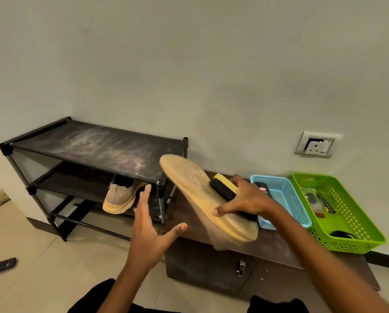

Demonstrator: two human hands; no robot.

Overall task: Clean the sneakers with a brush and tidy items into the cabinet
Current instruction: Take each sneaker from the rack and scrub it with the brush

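Dim, warm indoor light, soft shadows, slight blur (edges bowed by wide-angle lens).

Left hand [148, 224] held up, fingers straight and splayed, thumb out, palm turned right, holding nothing. Right hand [245, 197] palm down, fingers curled over the brush [224, 188], thumb stretched left. Both forearms reach forward.

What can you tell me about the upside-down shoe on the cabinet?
The sneaker is sole-up and tilted, toe raised toward the rack, heel end resting on the dark cabinet. Its yellowish sole looks dusty; the upper looks beige fabric. The right hand holds a brush on the sole. The left hand is apart.
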